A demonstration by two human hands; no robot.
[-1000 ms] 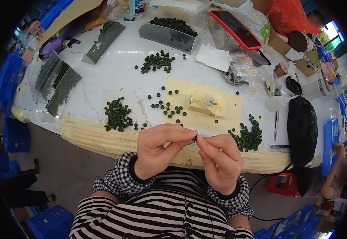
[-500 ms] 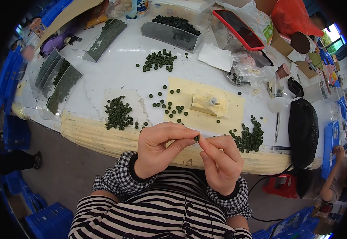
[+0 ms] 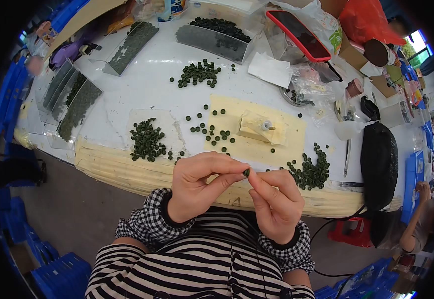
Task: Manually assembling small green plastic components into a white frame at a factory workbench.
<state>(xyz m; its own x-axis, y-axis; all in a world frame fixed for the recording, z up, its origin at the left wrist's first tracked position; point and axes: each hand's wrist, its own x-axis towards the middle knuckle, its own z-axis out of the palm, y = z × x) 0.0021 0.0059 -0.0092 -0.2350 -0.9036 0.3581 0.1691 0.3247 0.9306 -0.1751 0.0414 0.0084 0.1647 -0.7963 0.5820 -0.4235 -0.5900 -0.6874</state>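
Above the table's near edge, my left hand [image 3: 202,185] and my right hand [image 3: 278,202] meet fingertip to fingertip. Between them is a small round dark green piece [image 3: 247,172], pinched by the left thumb and forefinger, with the right forefinger pressed against it. Right of my right hand lies a heap of similar green pieces [image 3: 312,172]; another heap [image 3: 147,140] is left of my left hand. Loose pieces [image 3: 212,132] are scattered beyond my hands. A yellow-taped block [image 3: 262,128] with a small light peg on top sits on a yellow sheet [image 3: 289,149].
Clear trays of green pieces [image 3: 80,112] stand at the left, and a clear bin [image 3: 212,42] at the back. A red-cased phone [image 3: 299,36] rests at the back right, with tweezers [image 3: 347,158] and a black bag [image 3: 379,167] at right. Yellow padding [image 3: 122,167] lines the near edge.
My hands and the pinched piece keep almost the same place. At the far left, another person's dark-clad leg and shoe have shifted.
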